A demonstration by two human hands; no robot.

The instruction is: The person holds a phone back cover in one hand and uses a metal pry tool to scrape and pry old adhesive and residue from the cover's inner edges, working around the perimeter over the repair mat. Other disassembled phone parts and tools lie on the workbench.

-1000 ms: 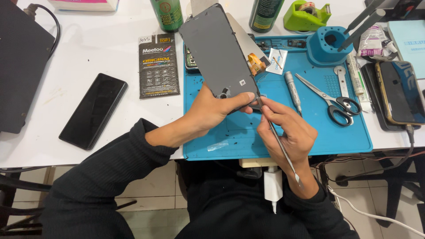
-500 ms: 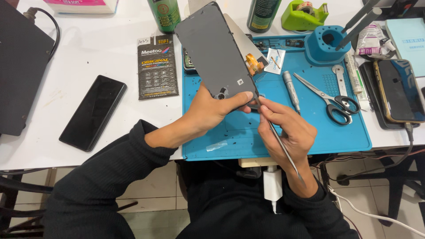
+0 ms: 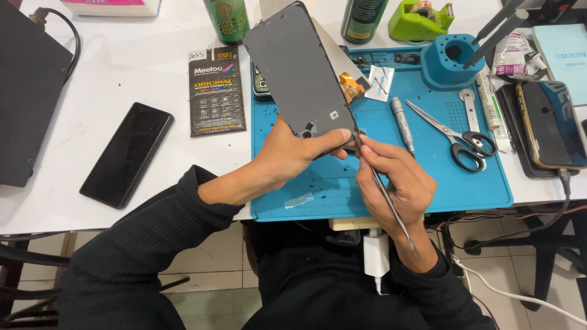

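Left hand (image 3: 293,153) grips the dark phone back panel (image 3: 299,73), tilted toward twelve o'clock above the blue mat (image 3: 477,177), barely shifted since before. Right hand (image 3: 391,177) pinches a thin metal pry tool (image 3: 385,189), tip still at the panel's lower edge.

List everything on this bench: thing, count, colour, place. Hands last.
phone back panel: 1, dark grey, held tilted above the mat
metal pry tool: 1, silver, tip at the panel's lower edge
work mat: 1, blue, on the white table
scissors: 1, black-handled, on the mat
screwdriver: 1, silver, left of the scissors
black phone: 1, left of the mat
parts packet: 1, black, beside the mat
tool holder: 1, blue, mat's far edge
tape dispenser: 1, green, top
bottles: 2, green, top
cased phone: 1, right
left hand: grips panel
right hand: grips pry tool
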